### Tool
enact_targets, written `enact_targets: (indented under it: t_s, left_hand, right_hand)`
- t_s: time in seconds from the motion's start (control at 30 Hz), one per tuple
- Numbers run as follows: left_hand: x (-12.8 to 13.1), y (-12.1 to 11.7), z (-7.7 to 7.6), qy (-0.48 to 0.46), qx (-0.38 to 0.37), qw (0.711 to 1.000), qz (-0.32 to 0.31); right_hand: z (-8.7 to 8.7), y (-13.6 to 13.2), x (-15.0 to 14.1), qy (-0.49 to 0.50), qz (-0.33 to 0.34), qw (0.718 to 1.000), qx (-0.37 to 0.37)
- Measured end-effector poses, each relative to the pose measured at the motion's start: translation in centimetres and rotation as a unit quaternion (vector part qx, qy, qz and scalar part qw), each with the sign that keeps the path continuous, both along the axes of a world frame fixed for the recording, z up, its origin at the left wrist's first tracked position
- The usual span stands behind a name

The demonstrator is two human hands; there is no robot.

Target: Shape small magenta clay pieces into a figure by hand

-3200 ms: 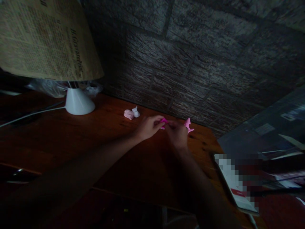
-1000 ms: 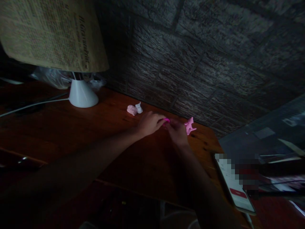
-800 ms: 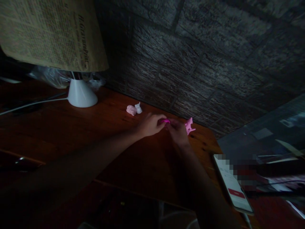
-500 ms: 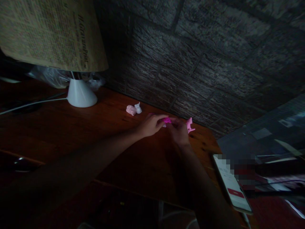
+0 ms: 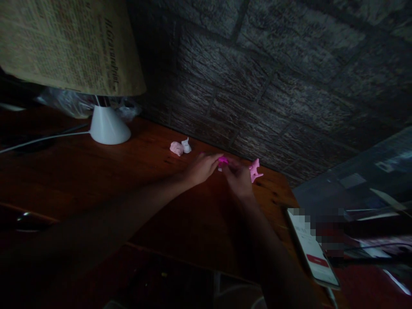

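Observation:
Between my two hands is a small bright magenta piece of what looks like modelling clay (image 5: 222, 160). My left hand (image 5: 203, 167) pinches it from the left with thumb and fingers. From the right, the fingertips of my right hand (image 5: 238, 177) press on the same piece. A small whitish bit (image 5: 219, 169) shows just under it; what it belongs to I cannot tell. Right of my right hand stands a light pink clay shape (image 5: 255, 171) with pointed ends. Behind my left hand lie a pale pink clay lump (image 5: 176, 148) and a white clay lump (image 5: 186, 146), touching each other.
A lamp with a white cone base (image 5: 110, 126) and a newsprint shade (image 5: 71, 47) stands at the left, its cable running left. A phone (image 5: 313, 249) lies at the table's right edge. A dark brick wall (image 5: 225, 77) rises behind the wooden table (image 5: 135, 171).
Both hands have shifted slightly left with the magenta clay. More of the light pink shape now shows beside my right hand.

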State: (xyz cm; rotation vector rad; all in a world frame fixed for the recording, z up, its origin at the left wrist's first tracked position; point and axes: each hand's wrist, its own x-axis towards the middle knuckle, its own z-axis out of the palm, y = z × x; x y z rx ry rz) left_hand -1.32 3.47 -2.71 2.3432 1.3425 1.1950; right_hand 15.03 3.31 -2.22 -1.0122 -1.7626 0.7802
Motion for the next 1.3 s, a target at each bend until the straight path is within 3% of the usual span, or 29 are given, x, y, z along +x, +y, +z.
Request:
enact_targets:
  t_s: [0.1,0.3,0.63,0.87,1.03,1.3]
  left_hand:
    - [-0.4,0.0,0.3,-0.018,-0.02,0.999,0.027]
    - [-0.8,0.1,0.5,-0.044,-0.023,0.999,0.022]
    - [-1.4,0.3,1.0,-0.022,0.005,0.999,0.035]
    - [-0.9,-0.1,1.0,-0.074,-0.038,0.996,-0.037]
    - [-0.6,-0.2,1.0,-0.085,-0.073,0.991,-0.072]
    - [-0.2,0.0,0.6,-0.068,-0.046,0.995,-0.064]
  right_hand:
    - [0.3,-0.6,-0.4,-0.035,0.011,0.999,0.019]
    - [1.0,-1.4,-0.9,-0.089,-0.004,0.995,0.041]
    - [0.6,-1.3,-1.1,-0.023,-0.001,1.0,0.006]
    - [0.0,-0.6,-0.9,0.042,-0.034,0.999,-0.002]
    - [0.1,-0.8,-0.8,0.023,-0.072,0.997,0.022]
    - [0.5,-1.0,-0.9,0.009,-0.092,0.995,0.032]
